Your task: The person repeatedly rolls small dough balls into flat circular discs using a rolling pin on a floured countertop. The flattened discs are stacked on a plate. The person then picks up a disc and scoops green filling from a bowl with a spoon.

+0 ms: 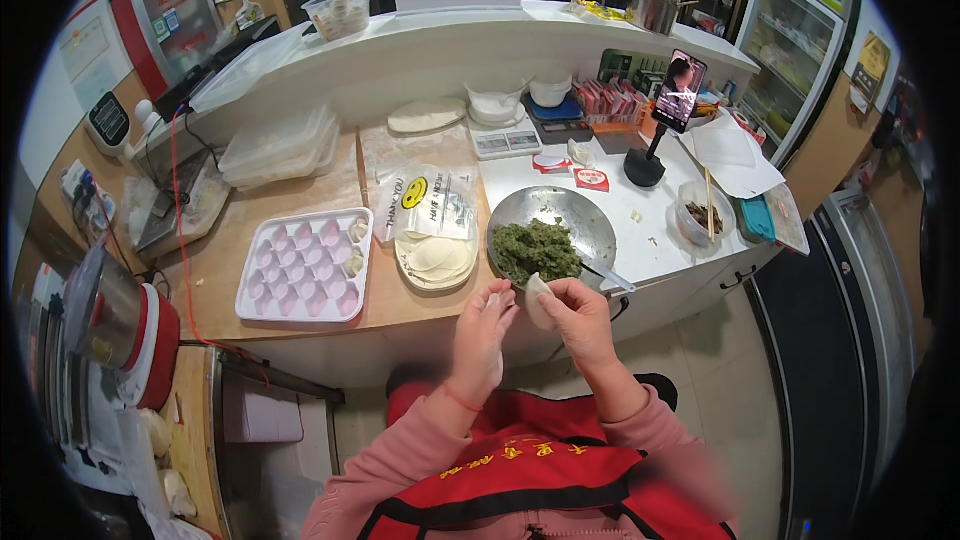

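My right hand (582,318) pinches a pale, folded dumpling (541,302) along its edge, just in front of the counter. Beside it, my left hand (487,325) is raised with fingers stretched out, its tips close to the dumpling but holding nothing. Right behind both hands sits a metal bowl (597,230) with chopped green filling (537,250) and a spoon handle (608,275) sticking out over its rim. A stack of round dumpling wrappers (437,258) lies left of the bowl, partly under a plastic bag (430,202). Farther left, a white compartment tray (305,265) has a few dumplings in its right column.
A phone on a stand (677,90) rises at the right of the counter. Near it are a tub with chopsticks (706,214), a white scale (506,140) and stacked plastic boxes (280,145). A red-based machine (155,350) stands at far left; a red cord (178,210) hangs beside the counter.
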`<control>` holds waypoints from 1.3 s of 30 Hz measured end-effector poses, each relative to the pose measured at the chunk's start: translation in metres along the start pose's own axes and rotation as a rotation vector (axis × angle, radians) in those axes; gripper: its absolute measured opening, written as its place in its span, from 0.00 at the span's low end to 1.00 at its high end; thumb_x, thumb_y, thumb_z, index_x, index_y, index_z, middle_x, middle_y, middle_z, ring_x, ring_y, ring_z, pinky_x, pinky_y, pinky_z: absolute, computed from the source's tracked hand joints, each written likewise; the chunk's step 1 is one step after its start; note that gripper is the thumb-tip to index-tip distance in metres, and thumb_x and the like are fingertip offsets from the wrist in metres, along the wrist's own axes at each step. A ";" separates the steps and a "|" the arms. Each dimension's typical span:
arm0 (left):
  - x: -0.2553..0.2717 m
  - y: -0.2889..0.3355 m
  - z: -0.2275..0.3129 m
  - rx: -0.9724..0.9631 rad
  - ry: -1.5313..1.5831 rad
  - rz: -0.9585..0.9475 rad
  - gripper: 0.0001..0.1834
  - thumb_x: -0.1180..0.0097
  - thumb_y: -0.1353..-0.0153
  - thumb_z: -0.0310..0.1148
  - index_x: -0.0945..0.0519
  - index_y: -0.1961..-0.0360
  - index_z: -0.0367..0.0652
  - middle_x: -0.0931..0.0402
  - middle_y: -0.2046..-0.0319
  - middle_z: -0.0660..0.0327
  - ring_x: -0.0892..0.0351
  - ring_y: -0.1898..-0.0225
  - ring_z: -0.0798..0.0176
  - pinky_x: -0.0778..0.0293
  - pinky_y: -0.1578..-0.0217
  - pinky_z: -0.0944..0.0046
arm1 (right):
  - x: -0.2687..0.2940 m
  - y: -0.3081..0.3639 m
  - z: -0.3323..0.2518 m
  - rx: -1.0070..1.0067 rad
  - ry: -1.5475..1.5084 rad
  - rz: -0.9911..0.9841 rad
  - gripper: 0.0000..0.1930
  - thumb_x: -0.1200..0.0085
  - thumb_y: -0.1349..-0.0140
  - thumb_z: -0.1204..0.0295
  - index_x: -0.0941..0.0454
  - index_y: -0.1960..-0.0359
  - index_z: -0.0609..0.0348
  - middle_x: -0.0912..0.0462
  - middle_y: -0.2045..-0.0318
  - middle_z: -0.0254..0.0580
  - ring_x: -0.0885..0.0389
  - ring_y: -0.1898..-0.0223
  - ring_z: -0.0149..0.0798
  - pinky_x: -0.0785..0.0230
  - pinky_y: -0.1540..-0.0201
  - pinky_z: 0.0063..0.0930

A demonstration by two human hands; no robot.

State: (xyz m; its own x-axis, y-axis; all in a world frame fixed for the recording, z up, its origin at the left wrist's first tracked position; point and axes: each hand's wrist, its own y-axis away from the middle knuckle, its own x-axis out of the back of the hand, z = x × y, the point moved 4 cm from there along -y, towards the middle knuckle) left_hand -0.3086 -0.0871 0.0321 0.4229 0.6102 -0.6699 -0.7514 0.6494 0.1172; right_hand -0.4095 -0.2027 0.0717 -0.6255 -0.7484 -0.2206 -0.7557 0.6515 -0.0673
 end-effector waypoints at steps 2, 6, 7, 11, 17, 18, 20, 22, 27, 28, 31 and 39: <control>-0.003 0.003 -0.014 0.197 0.260 -0.092 0.22 0.62 0.17 0.43 0.30 0.37 0.36 0.26 0.40 0.54 0.26 0.38 0.57 0.31 0.32 0.53 | -0.002 0.002 -0.003 -0.017 0.210 -0.039 0.08 0.39 0.30 0.74 0.16 0.56 0.66 0.13 0.62 0.35 0.18 0.65 0.24 0.26 0.60 0.20; -0.003 0.005 -0.024 0.362 0.353 -0.059 0.35 0.76 0.18 0.55 0.32 0.34 0.34 0.28 0.35 0.47 0.28 0.34 0.45 0.33 0.31 0.42 | 0.004 0.004 -0.026 0.250 0.535 -0.074 0.10 0.38 0.34 0.74 0.15 0.54 0.64 0.13 0.61 0.43 0.16 0.61 0.34 0.24 0.57 0.29; -0.006 0.006 -0.024 0.384 0.406 -0.071 0.36 0.77 0.18 0.56 0.33 0.33 0.33 0.29 0.35 0.46 0.29 0.33 0.43 0.33 0.30 0.41 | 0.013 0.002 -0.032 0.306 0.617 -0.033 0.10 0.38 0.35 0.74 0.15 0.54 0.63 0.14 0.60 0.44 0.16 0.59 0.39 0.24 0.56 0.32; -0.009 0.007 -0.019 0.408 0.429 -0.032 0.29 0.71 0.17 0.47 0.34 0.33 0.31 0.31 0.33 0.41 0.29 0.32 0.40 0.32 0.30 0.41 | 0.054 -0.007 -0.050 0.566 1.166 0.080 0.15 0.36 0.37 0.71 0.16 0.49 0.58 0.17 0.52 0.46 0.18 0.52 0.51 0.25 0.51 0.41; -0.010 0.009 -0.022 0.368 0.187 -0.043 0.20 0.59 0.20 0.30 0.35 0.33 0.30 0.30 0.34 0.41 0.26 0.34 0.42 0.27 0.32 0.44 | 0.086 -0.018 -0.026 0.279 1.507 -0.010 0.18 0.40 0.38 0.74 0.18 0.45 0.56 0.20 0.47 0.46 0.17 0.50 0.49 0.21 0.52 0.41; -0.008 0.010 -0.025 0.372 0.181 -0.034 0.19 0.58 0.21 0.28 0.35 0.34 0.30 0.30 0.34 0.41 0.25 0.35 0.43 0.26 0.32 0.44 | 0.085 -0.020 -0.022 0.273 1.543 -0.013 0.18 0.41 0.38 0.75 0.18 0.44 0.56 0.20 0.49 0.45 0.17 0.51 0.49 0.21 0.53 0.42; -0.006 0.009 -0.027 0.342 0.142 -0.052 0.19 0.58 0.21 0.28 0.34 0.34 0.30 0.28 0.35 0.41 0.23 0.36 0.43 0.25 0.33 0.44 | 0.082 -0.026 -0.018 0.308 1.607 -0.011 0.19 0.44 0.37 0.77 0.18 0.44 0.55 0.19 0.53 0.44 0.16 0.53 0.49 0.20 0.55 0.42; -0.003 0.008 -0.030 0.334 0.138 -0.048 0.19 0.58 0.21 0.29 0.34 0.34 0.30 0.27 0.36 0.41 0.22 0.37 0.43 0.24 0.34 0.44 | 0.080 -0.032 -0.020 0.382 1.673 0.037 0.19 0.47 0.38 0.79 0.18 0.45 0.54 0.19 0.57 0.42 0.16 0.56 0.50 0.20 0.58 0.41; 0.008 0.006 -0.034 0.360 0.239 0.021 0.20 0.61 0.19 0.32 0.32 0.35 0.29 0.23 0.40 0.42 0.19 0.41 0.46 0.21 0.38 0.47 | 0.089 -0.043 -0.033 0.261 1.680 0.034 0.16 0.48 0.37 0.78 0.17 0.49 0.54 0.17 0.62 0.44 0.16 0.58 0.52 0.22 0.56 0.44; 0.009 0.005 -0.036 0.359 0.218 0.023 0.21 0.62 0.19 0.33 0.32 0.35 0.29 0.23 0.40 0.42 0.19 0.41 0.46 0.21 0.38 0.47 | 0.092 -0.042 -0.037 0.208 1.663 0.014 0.15 0.48 0.37 0.78 0.17 0.49 0.54 0.17 0.62 0.45 0.16 0.58 0.52 0.22 0.56 0.45; 0.014 0.004 -0.041 0.366 0.195 0.032 0.21 0.62 0.19 0.33 0.32 0.35 0.29 0.23 0.40 0.42 0.20 0.40 0.45 0.21 0.38 0.47 | 0.102 -0.037 -0.051 0.054 1.496 0.081 0.14 0.48 0.35 0.76 0.18 0.50 0.55 0.14 0.60 0.49 0.15 0.56 0.54 0.23 0.53 0.48; 0.017 0.000 -0.055 0.355 0.197 0.013 0.21 0.64 0.19 0.33 0.32 0.35 0.28 0.23 0.39 0.42 0.20 0.40 0.45 0.21 0.38 0.47 | 0.100 -0.024 -0.045 0.099 1.372 0.074 0.11 0.44 0.30 0.67 0.15 0.51 0.53 0.12 0.60 0.50 0.15 0.57 0.57 0.24 0.54 0.49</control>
State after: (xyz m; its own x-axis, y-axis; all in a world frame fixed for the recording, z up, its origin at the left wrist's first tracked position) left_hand -0.3293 -0.1021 -0.0196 0.2832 0.5428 -0.7907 -0.5194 0.7799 0.3493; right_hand -0.4622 -0.2989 0.0955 -0.3951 -0.1961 0.8975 -0.7317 0.6578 -0.1784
